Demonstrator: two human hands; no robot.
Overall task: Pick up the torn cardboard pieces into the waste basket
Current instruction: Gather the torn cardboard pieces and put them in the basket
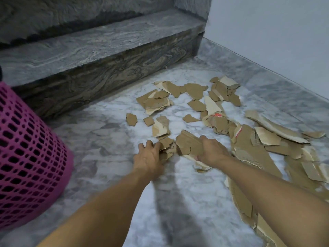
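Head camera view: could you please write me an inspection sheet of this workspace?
Surface: grey-white marble floor, shadowed near the arms.
Job's things: torn brown cardboard pieces scattered mid-floor and right; pink perforated plastic waste basket at left, apart from them.
Clutter: nothing seen beyond the cardboard.
Grippers: left hand grips small scraps; right hand grips a larger brown cardboard piece.
Cables: nothing seen.
Surroundings: dark veined stone step behind; pale plain wall at right.

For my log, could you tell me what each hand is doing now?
Left hand: gripping small cardboard scraps.
Right hand: holding a stack of cardboard pieces.
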